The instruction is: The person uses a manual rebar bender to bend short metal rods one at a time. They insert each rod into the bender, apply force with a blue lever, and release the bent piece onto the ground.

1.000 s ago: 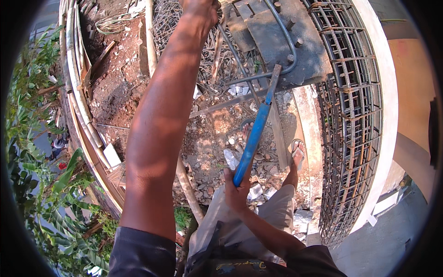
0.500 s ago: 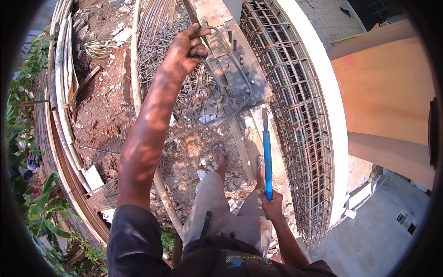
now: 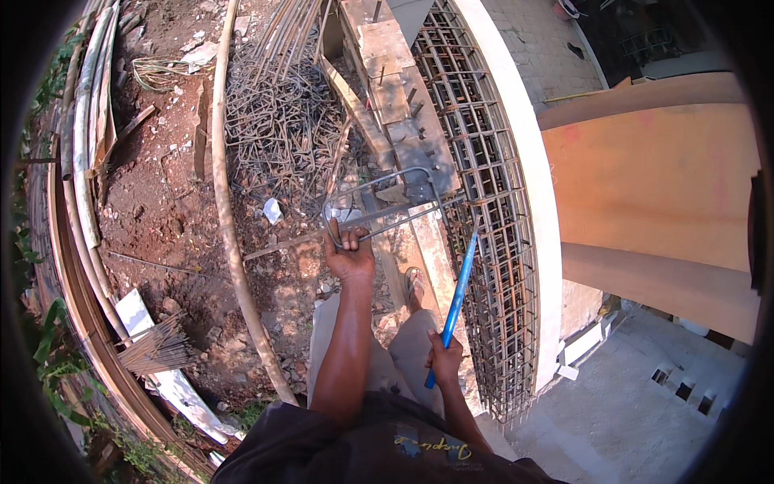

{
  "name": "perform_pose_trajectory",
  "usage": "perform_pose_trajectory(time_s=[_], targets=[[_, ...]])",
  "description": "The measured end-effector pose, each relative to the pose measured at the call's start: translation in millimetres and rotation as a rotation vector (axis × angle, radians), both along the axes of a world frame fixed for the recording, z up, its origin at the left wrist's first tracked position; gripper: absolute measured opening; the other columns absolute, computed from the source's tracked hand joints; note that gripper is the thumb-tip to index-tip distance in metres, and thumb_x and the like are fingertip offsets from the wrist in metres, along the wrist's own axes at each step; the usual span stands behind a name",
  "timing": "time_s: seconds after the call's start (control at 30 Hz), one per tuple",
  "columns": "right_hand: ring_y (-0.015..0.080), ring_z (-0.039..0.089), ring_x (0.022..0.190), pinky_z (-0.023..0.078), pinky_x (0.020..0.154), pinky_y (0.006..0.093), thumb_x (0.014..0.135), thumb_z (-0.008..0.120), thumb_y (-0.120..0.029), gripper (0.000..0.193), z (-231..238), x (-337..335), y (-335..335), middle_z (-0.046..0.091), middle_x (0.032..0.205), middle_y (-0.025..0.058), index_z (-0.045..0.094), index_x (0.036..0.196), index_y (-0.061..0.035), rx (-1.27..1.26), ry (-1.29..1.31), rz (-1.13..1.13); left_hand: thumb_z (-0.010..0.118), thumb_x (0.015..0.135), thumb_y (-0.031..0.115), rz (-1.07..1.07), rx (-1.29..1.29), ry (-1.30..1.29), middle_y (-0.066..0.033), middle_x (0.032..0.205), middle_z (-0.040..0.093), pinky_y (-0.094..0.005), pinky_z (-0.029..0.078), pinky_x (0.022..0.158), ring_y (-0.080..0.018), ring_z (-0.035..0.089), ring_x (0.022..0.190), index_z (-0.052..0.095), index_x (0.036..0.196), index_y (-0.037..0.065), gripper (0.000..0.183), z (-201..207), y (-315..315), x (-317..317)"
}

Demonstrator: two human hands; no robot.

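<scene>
Head view: the wooden bench (image 3: 385,44) is bordered closely along its right edge by a rebar cage (image 3: 493,185), with a white wall (image 3: 538,185) set just beyond, so little room is left there. More open ground (image 3: 173,218) is found well off the left edge, past a heap of bent rods (image 3: 274,121). A loop of bent steel rod (image 3: 405,222) is seen over the near edge, its far end above the near-right corner, its other end out over rubble. That outer end is gripped by the left hand (image 3: 349,254), fingers partly curled. A blue bar (image 3: 461,294) is grasped near its lower end by the right hand (image 3: 445,355), fingers wrapped round; its tip is seen against the cage, though contact cannot be told. The ground is crossed by a pole (image 3: 228,230).
</scene>
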State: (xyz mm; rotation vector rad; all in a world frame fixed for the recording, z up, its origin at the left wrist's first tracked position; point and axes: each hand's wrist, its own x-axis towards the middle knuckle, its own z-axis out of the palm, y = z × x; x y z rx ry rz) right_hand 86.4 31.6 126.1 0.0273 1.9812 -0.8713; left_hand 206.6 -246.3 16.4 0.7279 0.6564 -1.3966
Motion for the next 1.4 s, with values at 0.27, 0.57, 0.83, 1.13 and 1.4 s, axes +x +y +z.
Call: perform_pose_trajectory(time_s=[0.27,0.57,0.83,1.13,1.4], targets=[[0.0043,0.044,0.053,0.037,0.049,0.0306,0.1,0.082,-0.031,0.033,40,-69,-49,0.051,0.062,-0.006,0.066,0.083,-0.0072,0.088,0.173,0.373,0.045,0.117,0.039,0.009,-0.052,-0.076,0.0034,0.058,0.036,-0.0363,0.047,0.074,-0.013,0.034,0.052,0.068,0.122,0.004,0.042,-11,-79,5],[0.0131,0.048,0.062,0.04,0.056,0.0362,0.099,0.081,-0.046,0.046,20,-241,-92,0.051,0.062,0.0012,0.076,0.09,-0.0019,0.077,0.447,0.84,0.074,0.104,0.05,-0.712,-0.017,-0.674,0.009,0.062,0.029,-0.0242,0.033,0.047,-0.005,0.029,0.049,0.068,0.105,0.003,0.048,-12,-118,52],[0.0192,0.056,0.06,0.046,0.06,0.0408,0.097,0.08,-0.054,0.051,30,-320,-165,0.06,0.063,0.008,0.08,0.096,-0.0031,0.151,0.439,1.114,0.088,0.094,0.036,-0.552,0.076,-0.793,0.0065,0.076,0.053,-0.024,0.027,0.045,-0.0043,0.037,0.055,0.074,0.106,0.006,0.035,-21,-109,28],[0.0217,0.06,0.066,0.049,0.065,0.0425,0.097,0.078,-0.057,0.055,20,-340,-180,0.063,0.069,0.01,0.078,0.093,-0.0025,0.173,0.408,1.181,0.093,0.087,0.038,-0.743,0.093,-0.917,0.0059,0.084,0.056,-0.0235,0.028,0.044,-0.0038,0.04,0.056,0.076,0.114,0.009,0.043,-23,-132,43],[0.0134,0.051,0.063,0.043,0.061,0.036,0.098,0.079,-0.055,0.053,7,-331,-161,0.054,0.063,0.0018,0.081,0.098,-0.0019,0.11,0.305,1.082,0.081,0.071,0.088,-1.619,0.036,-1.884,-0.0287,0.126,0.075,-0.0532,0.056,0.109,-0.0396,0.073,0.118,0.076,0.13,0.004,0.103,37,-178,15]])
